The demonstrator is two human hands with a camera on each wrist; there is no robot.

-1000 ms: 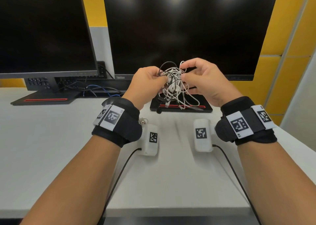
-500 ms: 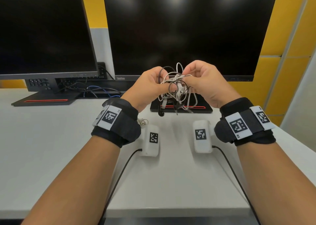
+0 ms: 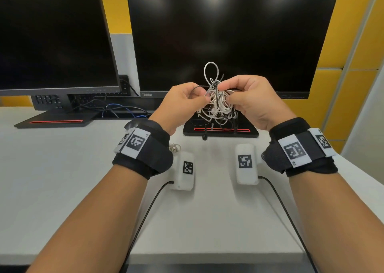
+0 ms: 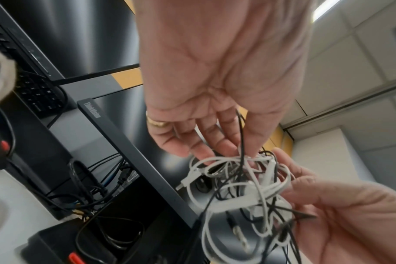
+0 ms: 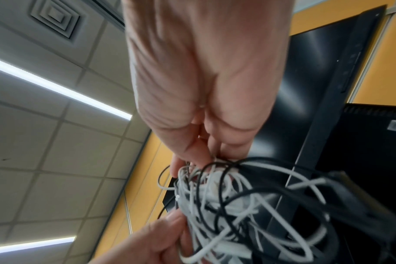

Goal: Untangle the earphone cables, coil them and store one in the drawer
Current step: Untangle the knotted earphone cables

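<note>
A tangle of white and black earphone cables [image 3: 217, 104] hangs in the air between both hands, in front of the middle monitor. My left hand [image 3: 185, 102] pinches strands at the tangle's left side. My right hand [image 3: 247, 100] pinches strands at its right side. A white loop [image 3: 211, 71] sticks up above the knot, and a black earbud [image 3: 204, 137] dangles just over the desk. The left wrist view shows the cables [image 4: 244, 187] under the left fingers [image 4: 215, 142]. In the right wrist view the cables [image 5: 237, 205] bunch below the right fingertips [image 5: 199, 157]. No drawer is in view.
Two black monitors [image 3: 228, 33] stand at the back on flat bases [image 3: 220, 130]. Two small white tagged boxes [image 3: 185, 173] [image 3: 246, 163] with black leads lie on the white desk [image 3: 52, 179]. Loose computer cables [image 3: 116, 110] lie behind at the left.
Both hands drew a little apart and reworked the tangle; a white loop now stands taller above the knot and the bundle hangs slightly looser.
</note>
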